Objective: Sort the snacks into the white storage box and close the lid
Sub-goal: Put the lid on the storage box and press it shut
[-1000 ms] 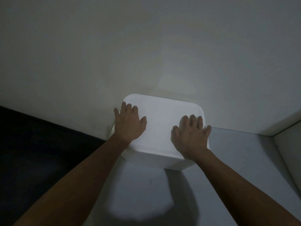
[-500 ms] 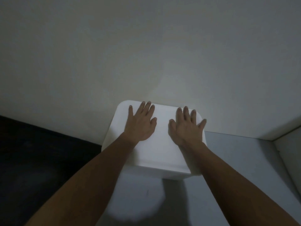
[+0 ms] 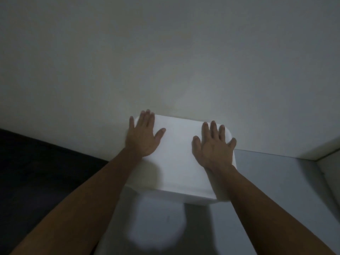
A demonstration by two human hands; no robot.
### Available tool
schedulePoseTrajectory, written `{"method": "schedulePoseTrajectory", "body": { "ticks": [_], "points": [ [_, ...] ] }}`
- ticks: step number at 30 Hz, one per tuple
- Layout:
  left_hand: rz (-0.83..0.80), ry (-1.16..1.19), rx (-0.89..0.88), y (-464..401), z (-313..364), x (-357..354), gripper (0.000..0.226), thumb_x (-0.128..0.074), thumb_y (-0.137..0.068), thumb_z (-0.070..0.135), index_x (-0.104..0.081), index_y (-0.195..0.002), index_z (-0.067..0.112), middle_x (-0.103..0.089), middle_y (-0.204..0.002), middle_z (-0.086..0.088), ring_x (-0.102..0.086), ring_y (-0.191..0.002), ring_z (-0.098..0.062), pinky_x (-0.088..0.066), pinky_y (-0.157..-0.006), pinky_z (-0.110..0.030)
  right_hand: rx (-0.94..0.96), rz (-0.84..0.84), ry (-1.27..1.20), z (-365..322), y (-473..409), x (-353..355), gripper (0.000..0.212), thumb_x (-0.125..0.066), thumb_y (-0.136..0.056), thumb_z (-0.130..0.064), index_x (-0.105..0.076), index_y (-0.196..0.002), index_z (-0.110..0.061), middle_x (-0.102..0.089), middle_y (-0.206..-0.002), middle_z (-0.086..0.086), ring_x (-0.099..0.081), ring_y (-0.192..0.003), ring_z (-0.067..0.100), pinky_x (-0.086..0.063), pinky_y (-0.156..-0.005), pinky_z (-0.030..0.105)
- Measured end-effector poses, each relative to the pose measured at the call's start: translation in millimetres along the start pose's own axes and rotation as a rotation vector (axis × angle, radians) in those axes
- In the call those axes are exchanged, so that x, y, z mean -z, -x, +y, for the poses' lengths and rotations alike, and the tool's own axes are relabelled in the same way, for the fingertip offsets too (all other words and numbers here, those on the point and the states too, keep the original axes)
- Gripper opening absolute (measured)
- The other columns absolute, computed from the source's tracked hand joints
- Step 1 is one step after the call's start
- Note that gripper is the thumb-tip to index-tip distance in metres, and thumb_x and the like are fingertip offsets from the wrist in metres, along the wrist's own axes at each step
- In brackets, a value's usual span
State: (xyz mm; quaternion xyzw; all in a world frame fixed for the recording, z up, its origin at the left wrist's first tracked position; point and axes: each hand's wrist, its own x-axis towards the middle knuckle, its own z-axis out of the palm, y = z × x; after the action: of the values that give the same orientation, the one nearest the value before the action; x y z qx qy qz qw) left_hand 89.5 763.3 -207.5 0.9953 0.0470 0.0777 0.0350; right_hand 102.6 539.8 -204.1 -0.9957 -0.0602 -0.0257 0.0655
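The white storage box stands against the wall with its white lid on top, covering the inside. No snacks show. My left hand lies flat on the lid's far left corner, fingers spread. My right hand lies flat near the lid's far right corner, palm down, fingers apart. Neither hand holds anything.
A pale wall rises right behind the box. The box rests on a light grey surface with a raised white edge at the right. Dark flooring lies at the left.
Both hands have slid apart across the lid, from its middle toward the far left and far right corners. The lid and box look unmoved.
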Motion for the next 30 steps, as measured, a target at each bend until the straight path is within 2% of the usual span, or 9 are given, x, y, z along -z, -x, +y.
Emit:
{"method": "schedulePoseTrajectory", "body": {
  "ticks": [6, 10, 13, 15, 19, 22, 26, 28, 30],
  "points": [
    [-0.06, 0.235, 0.114, -18.6, -15.3, 22.2, 0.071, -0.02, -0.099, 0.051, -0.011, -0.151, 0.004, -0.002, -0.161, -0.008, 0.002, -0.149, -0.019, 0.003, -0.121, -0.043, 0.011, 0.006, 0.014, -0.1, -0.6, -0.5, 0.067, -0.015, -0.092, -0.053, -0.014, -0.151, -0.022, -0.012, -0.162, 0.003, -0.008, -0.148, 0.031, -0.018, -0.108, 0.065],
    [0.132, 0.304, 0.009, -12.2, -28.3, 17.0, 0.057, -0.028, -0.104, 0.035, -0.03, -0.145, -0.004, -0.024, -0.155, -0.019, -0.026, -0.143, -0.033, -0.02, -0.116, -0.055, 0.009, -0.015, 0.03, -1.9, -2.8, -0.1, 0.068, -0.015, -0.092, -0.054, -0.014, -0.151, -0.021, -0.012, -0.162, 0.004, -0.008, -0.148, 0.031, -0.018, -0.108, 0.065],
    [-0.087, 0.432, 0.098, -11.6, -29.8, 11.4, 0.06, -0.032, -0.102, 0.037, -0.017, -0.151, 0.006, -0.012, -0.16, -0.01, -0.013, -0.148, -0.027, -0.008, -0.119, -0.047, 0.023, -0.053, 0.028, 0.0, -4.3, 3.4, 0.072, -0.015, -0.091, -0.059, -0.011, -0.152, -0.022, -0.007, -0.163, 0.003, -0.004, -0.149, 0.03, -0.015, -0.111, 0.065],
    [-0.073, 0.389, 0.051, -13.8, -31.9, 7.8, 0.062, -0.029, -0.101, 0.04, -0.013, -0.152, 0.009, -0.008, -0.161, -0.007, -0.008, -0.148, -0.025, -0.003, -0.118, -0.048, 0.062, -0.112, 0.001, 9.9, -6.7, 10.6, 0.075, -0.018, -0.089, -0.064, -0.011, -0.151, -0.023, -0.004, -0.163, 0.002, -0.002, -0.15, 0.027, -0.014, -0.113, 0.062],
    [-0.08, 0.343, 0.09, -11.9, -31.6, 3.3, 0.062, -0.028, -0.101, 0.042, -0.012, -0.153, 0.013, -0.003, -0.162, 0.001, -0.01, -0.148, -0.019, -0.01, -0.117, -0.05, 0.134, -0.284, -0.297, 38.9, -7.8, 26.4, 0.062, -0.034, -0.091, -0.062, -0.041, -0.128, -0.013, -0.035, -0.143, 0.007, -0.025, -0.14, 0.025, -0.032, -0.105, 0.045],
    [-0.021, 0.343, 0.1, -13.2, -30.3, 0.8, 0.06, -0.03, -0.101, 0.042, -0.021, -0.151, 0.011, -0.012, -0.161, -0.003, -0.021, -0.146, -0.022, -0.02, -0.114, -0.049, 0.148, -0.017, -0.292, 41.3, 12.8, 15.6, 0.063, -0.023, -0.092, -0.065, -0.05, -0.118, -0.014, -0.049, -0.136, 0.008, -0.039, -0.134, 0.026, -0.041, -0.103, 0.044],
    [0.2, 0.193, 0.0, -9.1, -31.1, 2.0, 0.057, -0.036, -0.095, 0.044, -0.064, -0.114, -0.002, -0.06, -0.124, -0.025, -0.056, -0.114, -0.041, -0.044, -0.096, -0.047, 0.164, 0.033, -0.213, 34.9, 23.6, 14.6, 0.058, -0.033, -0.096, -0.052, -0.039, -0.139, -0.015, -0.034, -0.153, 0.01, -0.023, -0.146, 0.026, -0.039, -0.106, 0.049],
    [0.323, 0.102, -0.015, 0.3, -32.5, 8.6, 0.048, -0.042, -0.094, 0.037, -0.069, -0.085, -0.001, -0.065, -0.094, -0.02, -0.061, -0.086, -0.038, -0.047, -0.073, -0.04, 0.135, 0.022, -0.249, 36.7, 21.7, 13.4, 0.057, -0.038, -0.097, -0.045, -0.037, -0.143, -0.012, -0.029, -0.157, 0.01, -0.018, -0.148, 0.024, -0.034, -0.109, 0.047],
    [0.31, 0.068, -0.013, 13.5, -28.6, 12.0, 0.047, -0.041, -0.091, 0.036, -0.069, -0.087, -0.001, -0.065, -0.096, -0.019, -0.061, -0.08, -0.037, -0.049, -0.067, -0.038, 0.166, 0.081, -0.221, 36.8, 22.2, 13.6, 0.053, -0.042, -0.093, -0.041, -0.048, -0.132, -0.006, -0.043, -0.147, 0.016, -0.032, -0.141, 0.03, -0.041, -0.102, 0.049]
  ]
}}
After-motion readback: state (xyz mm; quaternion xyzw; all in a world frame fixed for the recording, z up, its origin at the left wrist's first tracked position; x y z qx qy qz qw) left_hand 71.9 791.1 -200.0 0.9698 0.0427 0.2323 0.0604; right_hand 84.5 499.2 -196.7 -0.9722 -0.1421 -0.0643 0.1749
